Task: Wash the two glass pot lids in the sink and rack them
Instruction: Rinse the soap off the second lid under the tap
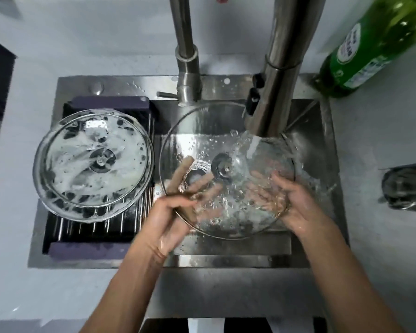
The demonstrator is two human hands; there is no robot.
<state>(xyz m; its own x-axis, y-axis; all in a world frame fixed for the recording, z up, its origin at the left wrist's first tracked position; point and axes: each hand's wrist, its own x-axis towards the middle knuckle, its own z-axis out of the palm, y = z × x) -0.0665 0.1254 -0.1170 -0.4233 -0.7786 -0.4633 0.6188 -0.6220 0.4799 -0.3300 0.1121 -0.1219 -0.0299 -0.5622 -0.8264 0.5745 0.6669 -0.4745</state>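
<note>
Clear lid [228, 150] sits over the sink [322, 131] basin, underside up, tilted, directly under the running tap [271, 92]. Water [252, 145] hits its far right part and splashes across the glass.

Left hand [175, 212] grips the near-left rim: thumb on top, fingers curled beneath, seen through the glass. They are motion-blurred, so exact finger placement is hard to read.

Right hand [296, 205] holds the near-right rim, fingers spread on the wet inner face. Splash and glare wash out the fingertips; whether the thumb wraps under the edge can't be told.

Soapy lid [94, 164] lies underside up on the drying rack [87, 227] at the sink's left end, streaked with white foam. It hides most of the rack bars. The two lids are just beside each other, no clear contact.

A second, thinner tap [185, 56] stands behind the basin; both taps are cut off at the top edge. Green bottle [370, 44] is on the counter at far right, also cropped at the top, label blurred and unreadable. A dark blurred object [406, 186] at the right edge can't be identified.
</note>
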